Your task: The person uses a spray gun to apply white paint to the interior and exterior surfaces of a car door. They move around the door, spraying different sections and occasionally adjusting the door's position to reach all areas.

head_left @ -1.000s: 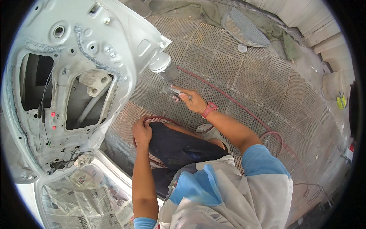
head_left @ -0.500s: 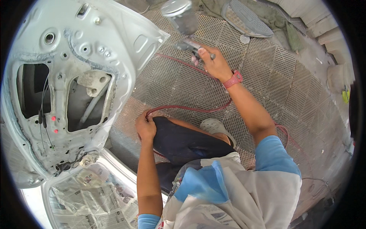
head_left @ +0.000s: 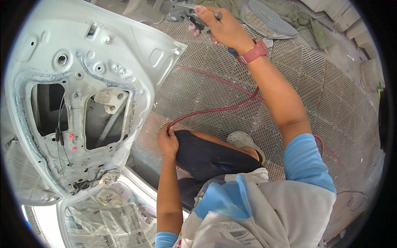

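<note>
My right hand (head_left: 221,27) is stretched far forward at the top of the view, closed around a metal spray gun (head_left: 184,14). A pink band sits on that wrist. A red air hose (head_left: 215,109) runs from the gun across the mesh floor back to my left hand (head_left: 166,140), which pinches the hose against my raised knee in dark shorts. A white car door (head_left: 82,91) stands to my left, its bare inner panel with cut-outs facing me.
The metal grating floor (head_left: 331,103) spreads to the right. A grey mat (head_left: 264,18) and crumpled cloth lie at the far top. Newspaper masking (head_left: 107,219) covers the door's window area at lower left. My grey shoe (head_left: 244,140) rests on the grating.
My right hand has carried the spray gun farther away from me, toward the top of the view. The left hand stays at the knee on the hose.
</note>
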The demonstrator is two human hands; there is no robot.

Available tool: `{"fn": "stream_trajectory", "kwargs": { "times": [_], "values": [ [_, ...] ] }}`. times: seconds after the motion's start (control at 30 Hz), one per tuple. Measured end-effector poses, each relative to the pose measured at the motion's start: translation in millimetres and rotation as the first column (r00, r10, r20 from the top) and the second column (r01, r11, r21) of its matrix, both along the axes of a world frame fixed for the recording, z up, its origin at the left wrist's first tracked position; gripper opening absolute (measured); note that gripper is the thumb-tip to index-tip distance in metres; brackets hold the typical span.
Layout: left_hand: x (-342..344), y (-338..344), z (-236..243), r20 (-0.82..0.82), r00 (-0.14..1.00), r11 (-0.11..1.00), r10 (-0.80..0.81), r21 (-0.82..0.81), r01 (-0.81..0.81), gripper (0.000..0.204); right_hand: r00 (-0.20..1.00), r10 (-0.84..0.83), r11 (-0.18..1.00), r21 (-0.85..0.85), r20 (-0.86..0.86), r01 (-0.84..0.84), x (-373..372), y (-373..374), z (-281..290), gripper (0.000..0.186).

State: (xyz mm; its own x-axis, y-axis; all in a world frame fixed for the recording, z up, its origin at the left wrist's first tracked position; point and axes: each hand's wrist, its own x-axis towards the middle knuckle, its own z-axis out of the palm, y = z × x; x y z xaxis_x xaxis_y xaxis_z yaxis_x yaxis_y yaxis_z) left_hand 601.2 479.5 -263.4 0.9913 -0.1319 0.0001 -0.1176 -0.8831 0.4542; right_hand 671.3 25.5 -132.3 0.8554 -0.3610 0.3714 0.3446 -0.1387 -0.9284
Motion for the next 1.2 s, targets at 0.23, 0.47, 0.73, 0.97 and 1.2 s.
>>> {"fn": "stream_trajectory", "kwargs": {
  "times": [0.23, 0.47, 0.73, 0.97, 1.2],
  "values": [
    [-1.2, -5.9, 2.0, 0.036, 0.996, 0.997, -0.076, 0.011, 0.075, 0.025, 0.926, 0.375, 0.921, 0.133, -0.04, -0.367, -35.3, 3.1, 27.8, 0.061],
    [-4.8, -4.9, 7.4, 0.041, 0.999, 0.999, -0.014, 0.046, 0.012, 0.028, 0.982, 0.133, 0.989, 0.045, 0.138, -0.14, 18.8, -10.1, 84.9, 0.063],
    [-8.9, -4.8, 9.4, 0.119, 0.993, 1.0, 0.013, 0.023, -0.016, 0.028, 0.962, 0.235, 0.969, 0.048, 0.135, -0.244, 10.5, -14.5, 159.8, 0.067],
    [-8.5, -0.1, 5.1, 0.209, 0.973, 0.994, 0.094, -0.067, -0.082, 0.029, 0.973, 0.102, 0.991, 0.067, 0.209, -0.118, 34.2, -8.6, 232.1, 0.06],
    [-24.8, 29.8, 4.7, 0.117, 0.945, 0.92, 0.306, -0.292, -0.262, 0.032, 0.96, -0.153, 0.986, 0.107, 0.235, 0.131, 42.7, 6.1, 305.9, 0.067]
  ]
}}
